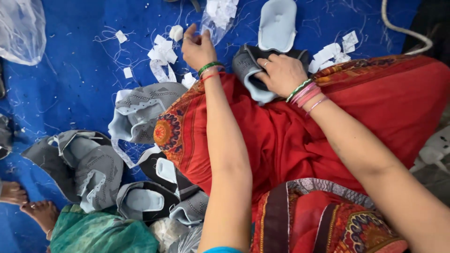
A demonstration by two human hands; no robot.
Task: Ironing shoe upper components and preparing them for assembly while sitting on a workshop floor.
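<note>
My right hand [280, 73] grips a grey and black shoe upper [248, 70] that rests on my red patterned cloth [290, 136] over my knee. My left hand [197, 47] reaches past the knee to the blue floor mat [70, 89]. Its fingers touch a small clear plastic bag of white pieces [216, 16]; whether it grips the bag is unclear. White paper scraps [161, 54] lie just left of that hand. Both wrists wear green and pink bangles.
A pale grey insole [277, 23] lies beyond the shoe upper. Several grey shoe uppers [93, 168] are piled at the lower left, another [140, 110] beside my knee. Another person's bare feet [28, 204] and green cloth [101, 232] sit at the bottom left. A clear plastic bag [21, 28] lies top left.
</note>
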